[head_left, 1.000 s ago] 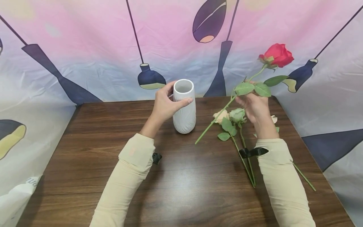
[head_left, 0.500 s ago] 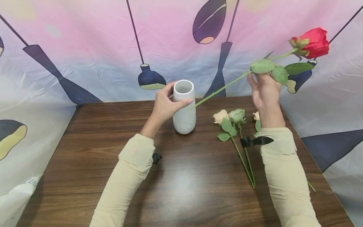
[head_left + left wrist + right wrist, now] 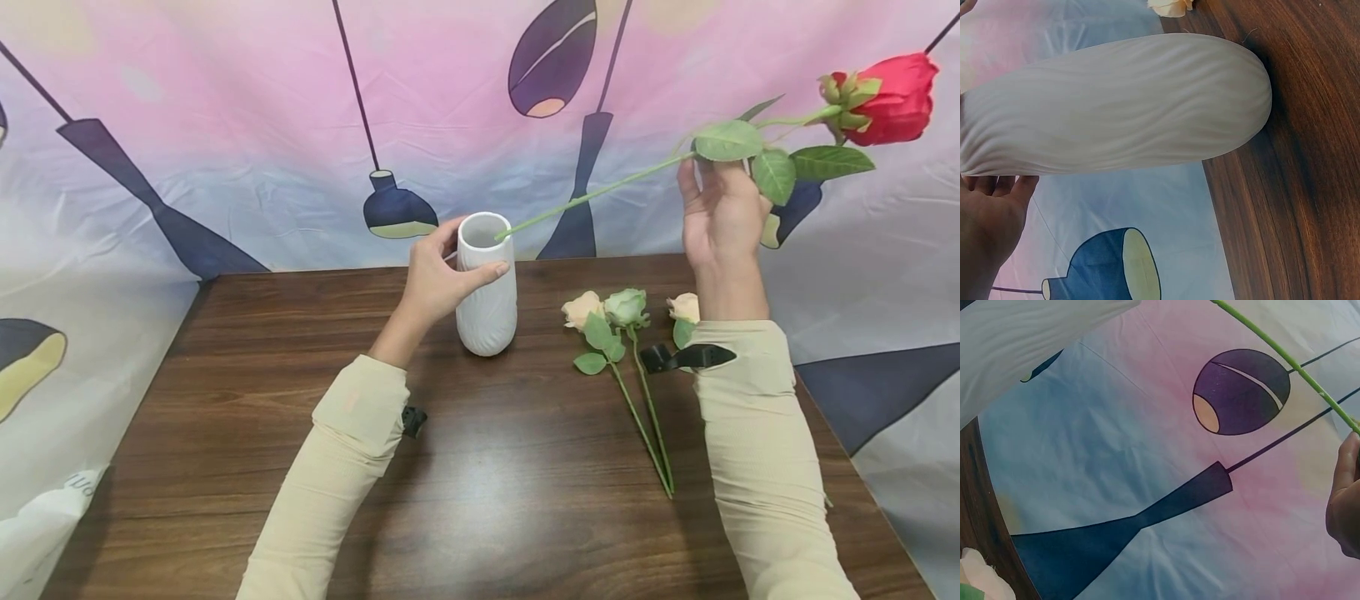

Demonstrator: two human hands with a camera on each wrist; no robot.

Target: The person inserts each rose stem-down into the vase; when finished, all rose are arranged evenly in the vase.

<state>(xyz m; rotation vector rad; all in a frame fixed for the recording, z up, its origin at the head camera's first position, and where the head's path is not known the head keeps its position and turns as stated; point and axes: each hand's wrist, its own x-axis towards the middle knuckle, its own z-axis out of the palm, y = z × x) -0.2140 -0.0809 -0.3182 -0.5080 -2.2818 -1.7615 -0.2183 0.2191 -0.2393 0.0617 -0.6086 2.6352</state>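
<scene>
Vase [image 3: 487,312] stands upright on table [image 3: 202,433]; left hand [image 3: 438,271] grips it near mouth [image 3: 483,231], thumb [image 3: 486,272] across front. Right hand [image 3: 722,212] pinches red rose [image 3: 896,100] near leaves [image 3: 727,140], stem [image 3: 600,196] slanting down, tip at mouth's right side. Risk: long stem could swivel in pinch, tip catching or slipping off; sideways push could tilt vase if left grip loosens.

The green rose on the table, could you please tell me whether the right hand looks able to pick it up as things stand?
Probably not directly: the right hand is occupied holding the red rose. Otherwise, nothing covers the bloom of the green rose, so the way looks free.
</scene>
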